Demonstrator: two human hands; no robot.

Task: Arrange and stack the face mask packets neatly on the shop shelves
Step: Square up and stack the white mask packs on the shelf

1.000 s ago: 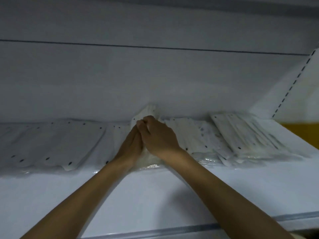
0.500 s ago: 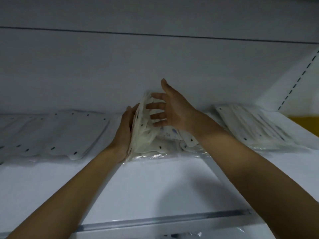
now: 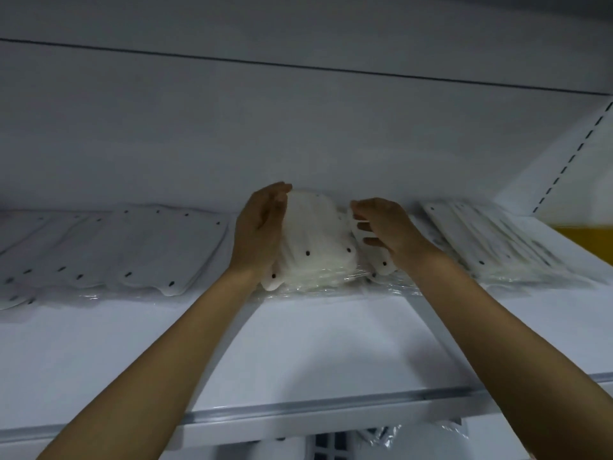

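A stack of white face mask packets (image 3: pixel 315 240) with black dots stands tilted on edge at the back middle of the white shelf (image 3: pixel 298 343). My left hand (image 3: pixel 260 227) presses flat against the stack's left side, fingers straight. My right hand (image 3: pixel 386 227) is just right of the stack. Its thumb and curled fingers pinch another mask packet (image 3: pixel 381 265) that leans there. Clear wrapping lies under both.
A flat row of mask packets (image 3: pixel 166 250) covers the shelf's left part, and a slanted pile of packets (image 3: pixel 491 240) lies at the right. A perforated shelf upright (image 3: pixel 564 161) and a yellow surface (image 3: pixel 583 237) are at far right. The shelf's front rail (image 3: pixel 298 415) runs below my arms.
My hands have come apart. The left now lies flat on the upright stack's side. The right, open above the packets before, has dropped to the right and taken hold of a packet.
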